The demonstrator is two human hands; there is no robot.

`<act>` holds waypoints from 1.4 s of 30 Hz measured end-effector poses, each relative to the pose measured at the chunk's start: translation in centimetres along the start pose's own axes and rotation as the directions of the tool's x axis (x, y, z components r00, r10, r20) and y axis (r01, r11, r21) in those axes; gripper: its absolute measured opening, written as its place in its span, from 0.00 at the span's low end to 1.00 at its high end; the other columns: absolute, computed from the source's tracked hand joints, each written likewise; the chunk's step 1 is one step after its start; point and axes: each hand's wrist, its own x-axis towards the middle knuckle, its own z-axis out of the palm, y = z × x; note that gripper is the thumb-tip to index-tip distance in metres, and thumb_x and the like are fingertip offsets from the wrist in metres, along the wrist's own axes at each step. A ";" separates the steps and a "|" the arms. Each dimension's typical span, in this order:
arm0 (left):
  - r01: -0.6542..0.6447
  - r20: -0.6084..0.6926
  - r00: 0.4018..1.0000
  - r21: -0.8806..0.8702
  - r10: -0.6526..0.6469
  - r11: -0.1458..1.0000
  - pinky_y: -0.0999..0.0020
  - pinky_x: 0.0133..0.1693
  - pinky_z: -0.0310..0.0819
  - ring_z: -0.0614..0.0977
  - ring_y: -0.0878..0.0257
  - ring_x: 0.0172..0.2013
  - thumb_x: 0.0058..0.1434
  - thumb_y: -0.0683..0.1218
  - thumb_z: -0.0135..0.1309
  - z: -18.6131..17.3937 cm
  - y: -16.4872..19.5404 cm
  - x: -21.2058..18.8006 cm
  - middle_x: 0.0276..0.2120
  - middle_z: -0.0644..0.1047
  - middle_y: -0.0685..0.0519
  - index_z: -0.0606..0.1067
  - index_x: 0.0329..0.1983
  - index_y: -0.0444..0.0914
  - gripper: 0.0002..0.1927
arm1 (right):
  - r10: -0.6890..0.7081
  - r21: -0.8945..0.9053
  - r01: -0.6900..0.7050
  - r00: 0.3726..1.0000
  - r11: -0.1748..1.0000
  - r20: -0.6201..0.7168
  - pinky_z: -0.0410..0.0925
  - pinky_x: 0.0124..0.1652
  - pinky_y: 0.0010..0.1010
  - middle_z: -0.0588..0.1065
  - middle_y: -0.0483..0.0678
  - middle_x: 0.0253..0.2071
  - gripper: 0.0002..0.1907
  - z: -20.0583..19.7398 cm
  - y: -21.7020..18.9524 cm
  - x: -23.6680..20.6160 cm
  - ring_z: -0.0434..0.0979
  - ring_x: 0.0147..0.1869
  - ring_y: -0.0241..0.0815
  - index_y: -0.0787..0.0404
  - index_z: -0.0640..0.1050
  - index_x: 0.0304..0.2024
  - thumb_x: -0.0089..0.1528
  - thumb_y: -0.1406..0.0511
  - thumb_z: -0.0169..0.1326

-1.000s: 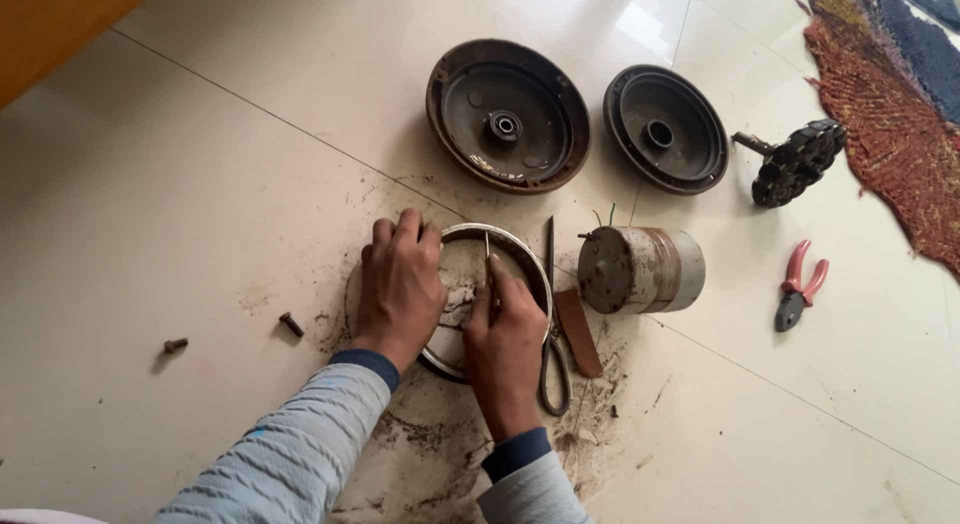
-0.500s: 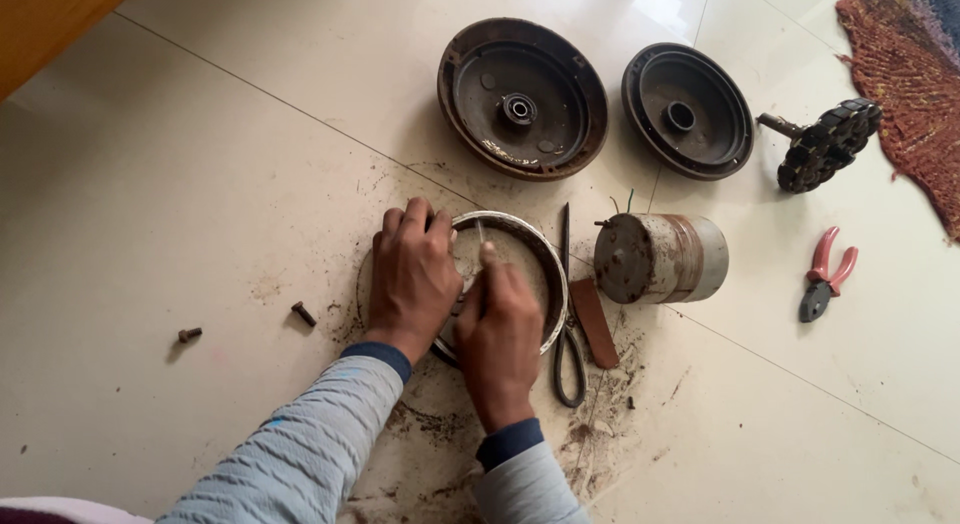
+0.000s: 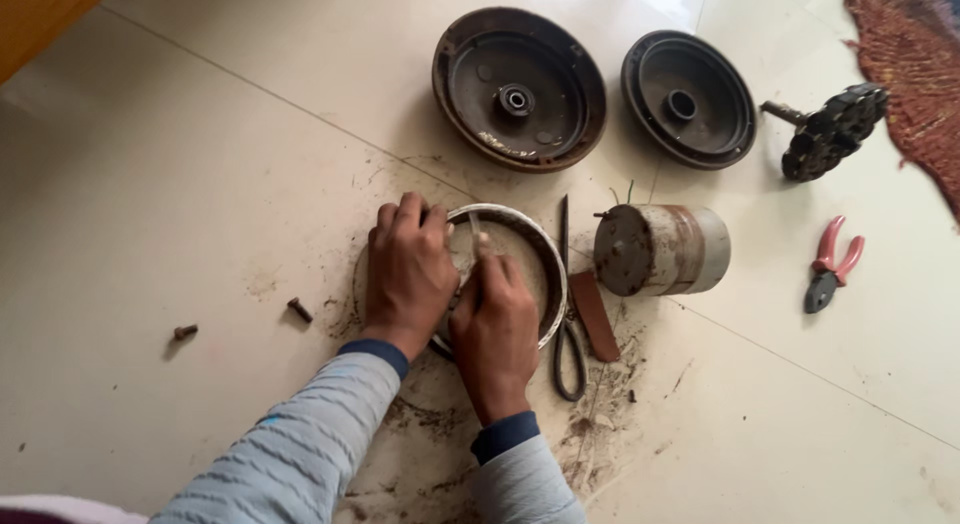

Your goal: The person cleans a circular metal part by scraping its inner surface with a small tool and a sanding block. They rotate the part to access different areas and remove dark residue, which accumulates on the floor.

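A grey metal ring [image 3: 535,246] lies flat on the dirty tiled floor. My left hand [image 3: 408,272] presses down on its left rim, fingers curled over the edge. Inside the ring, my right hand [image 3: 494,324] is closed around a thin metal tool [image 3: 474,231] whose tip stands up between the two hands. Both sleeves are striped grey with dark blue cuffs. The part of the ring under my hands is hidden.
Beside the ring lie a dark metal tool with a loop handle [image 3: 568,324], a brown flat piece [image 3: 594,314] and a rusty cylinder [image 3: 660,249]. Two round dark covers [image 3: 518,89] [image 3: 688,99], a toothed shaft part [image 3: 828,131], red pliers [image 3: 830,266], two bolts [image 3: 299,309] [image 3: 184,332] and a rug [image 3: 910,74] surround them.
The view has shifted so everything sits slightly further right. My hands stay on the ring, the right hand working the thin tool with small movements.
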 end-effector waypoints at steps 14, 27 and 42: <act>0.012 0.007 1.000 0.009 -0.012 1.000 0.52 0.47 0.74 0.76 0.46 0.45 0.64 0.40 0.53 0.0 0.0 0.1 0.43 0.75 0.43 0.78 0.42 0.34 0.06 | -0.029 -0.012 0.028 0.994 1.000 -0.109 0.74 0.38 0.44 0.78 0.59 0.47 0.22 0.0 -0.2 -0.1 0.82 0.39 0.56 0.64 0.77 0.60 0.63 0.72 0.50; 0.002 0.012 1.000 0.016 -0.002 1.000 0.53 0.48 0.74 0.76 0.45 0.46 0.61 0.39 0.54 -0.2 -0.2 0.0 0.44 0.75 0.42 0.78 0.44 0.32 0.09 | 0.080 -0.180 -0.088 0.995 0.980 -0.054 0.74 0.30 0.42 0.77 0.61 0.45 0.23 0.2 -0.7 -0.2 0.81 0.32 0.56 0.64 0.77 0.60 0.62 0.72 0.50; 0.030 0.045 0.998 0.036 -0.032 0.999 0.51 0.47 0.75 0.77 0.46 0.46 0.64 0.40 0.52 -0.2 0.1 0.1 0.44 0.76 0.42 0.78 0.40 0.32 0.07 | 0.017 -0.093 -0.023 0.998 0.995 -0.060 0.72 0.29 0.45 0.79 0.59 0.44 0.22 0.1 -0.5 -0.2 0.81 0.32 0.56 0.64 0.78 0.57 0.60 0.72 0.50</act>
